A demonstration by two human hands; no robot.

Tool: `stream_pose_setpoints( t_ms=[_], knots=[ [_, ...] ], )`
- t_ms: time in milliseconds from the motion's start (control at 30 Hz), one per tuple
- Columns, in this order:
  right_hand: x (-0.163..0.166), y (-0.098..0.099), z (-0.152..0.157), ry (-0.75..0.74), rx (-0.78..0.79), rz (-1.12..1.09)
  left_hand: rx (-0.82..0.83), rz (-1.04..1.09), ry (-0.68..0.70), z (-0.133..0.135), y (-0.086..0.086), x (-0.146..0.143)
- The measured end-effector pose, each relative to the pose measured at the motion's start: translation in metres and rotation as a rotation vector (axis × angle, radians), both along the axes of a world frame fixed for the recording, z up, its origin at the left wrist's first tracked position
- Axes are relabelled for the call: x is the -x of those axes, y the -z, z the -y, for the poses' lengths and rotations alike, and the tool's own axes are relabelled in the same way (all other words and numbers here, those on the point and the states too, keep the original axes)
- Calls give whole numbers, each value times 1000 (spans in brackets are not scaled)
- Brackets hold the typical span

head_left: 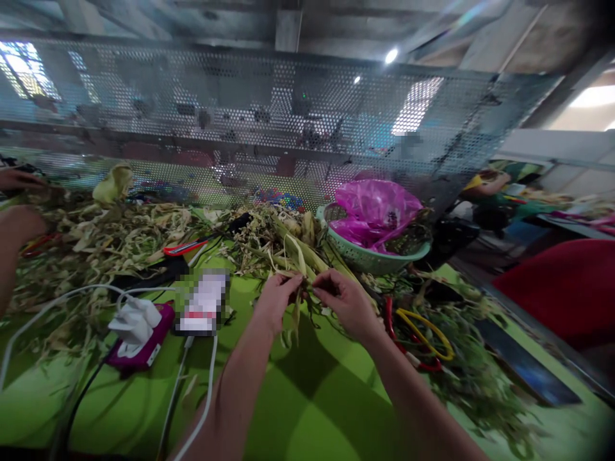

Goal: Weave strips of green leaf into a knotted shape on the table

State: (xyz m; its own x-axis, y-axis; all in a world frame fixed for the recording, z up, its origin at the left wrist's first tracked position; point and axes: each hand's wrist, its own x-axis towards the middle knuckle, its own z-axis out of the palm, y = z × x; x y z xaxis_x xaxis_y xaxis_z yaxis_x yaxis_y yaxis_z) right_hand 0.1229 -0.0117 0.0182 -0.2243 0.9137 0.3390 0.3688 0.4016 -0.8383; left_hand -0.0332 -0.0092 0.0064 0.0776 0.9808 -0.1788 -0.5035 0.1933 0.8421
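A perforated metal panel [230, 128] spans the upper half of the frame, behind a green table surface [327, 410] that extends to the lower edge. A heap of dried plant matter [96, 262] covers the left side of the table; a co-worker's hand [22, 180] is located above it at the left edge. A red surface [562, 288] occupies the right edge of the frame, and loose green foliage [485, 378] lies at lower right. A pale green colander [384, 259], right of centre, contains a magenta plastic bag [375, 208]. A bundle of dried stalks [307, 253] lies at the centre, left of the colander and directly beyond the two bare hands. The right hand [348, 298] is half curled, with thumb and forefinger close together near the strip; whether it grips anything cannot be determined. The left hand [278, 298] is closed at the fingertips on a thin dried leaf strip [296, 314], which hangs downward at the centre of the frame. A phone [204, 304] with a pixelated screen rests left of centre, beside a purple power socket [161, 330] fitted with white plugs [134, 320]. A red-handled tool [185, 246] lies above the phone; a yellow handle loop [446, 346] lies right of the right hand
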Motion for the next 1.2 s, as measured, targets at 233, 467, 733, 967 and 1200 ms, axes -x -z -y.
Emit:
stream_pose_setpoints(
  t_ms=[233, 467, 733, 967, 1200],
  knots=[
    [6, -7, 9, -81, -379, 363, 16, 40, -37, -4, 3, 0],
    [11, -8, 13, -120, -460, 453, 39, 77, -114, -7, 7, 0],
    [4, -10, 10, 74, -274, 102, -131, -70, -79, -10, 12, -1],
    [0, 4, -5, 147, 119, -202, -149, -11, 61, 2, 0, -4],
    [7, 10, -6, 183, 165, -408, -195, -48, 55, 4, 0, -11]
  ],
)
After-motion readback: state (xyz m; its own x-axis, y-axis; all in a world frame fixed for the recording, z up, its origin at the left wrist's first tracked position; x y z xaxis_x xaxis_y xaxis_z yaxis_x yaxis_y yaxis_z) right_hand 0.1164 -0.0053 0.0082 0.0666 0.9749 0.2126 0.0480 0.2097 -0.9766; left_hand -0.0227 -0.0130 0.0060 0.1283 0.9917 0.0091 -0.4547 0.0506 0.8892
